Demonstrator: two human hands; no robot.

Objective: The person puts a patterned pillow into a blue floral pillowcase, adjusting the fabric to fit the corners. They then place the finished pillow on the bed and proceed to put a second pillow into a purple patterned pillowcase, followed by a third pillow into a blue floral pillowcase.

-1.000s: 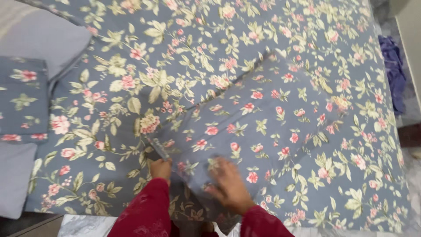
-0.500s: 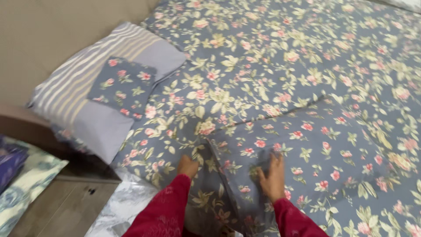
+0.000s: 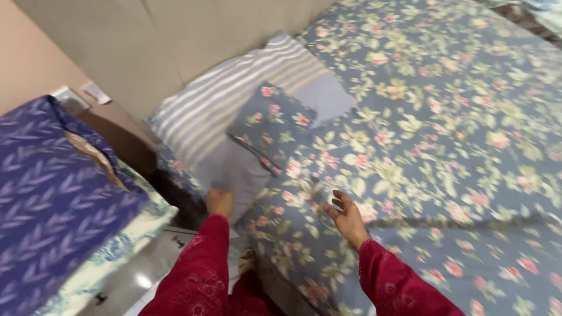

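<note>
My left hand [image 3: 219, 202], in a dark red sleeve, touches the near corner of a pillow [image 3: 234, 105] with a striped and plain lavender cover; whether it grips the corner I cannot tell. A small folded floral cloth [image 3: 270, 120] lies on that pillow. My right hand [image 3: 346, 214] hovers open, fingers spread, just above the blue-grey floral bedsheet [image 3: 445, 117]. A folded floral pillowcase [image 3: 468, 257] lies flat on the sheet to the right of that hand.
A stack of folded bedding, purple leaf-print [image 3: 47, 199] on top of pale blue print, stands at the left beside the bed. A beige headboard [image 3: 175, 41] rises behind the pillow. Grey floor [image 3: 134, 275] shows below the stack.
The view has swung left toward the headboard. Both hands have left the folded pillowcase: the left one reached to the pillow's corner, the right one lifted off and opened.
</note>
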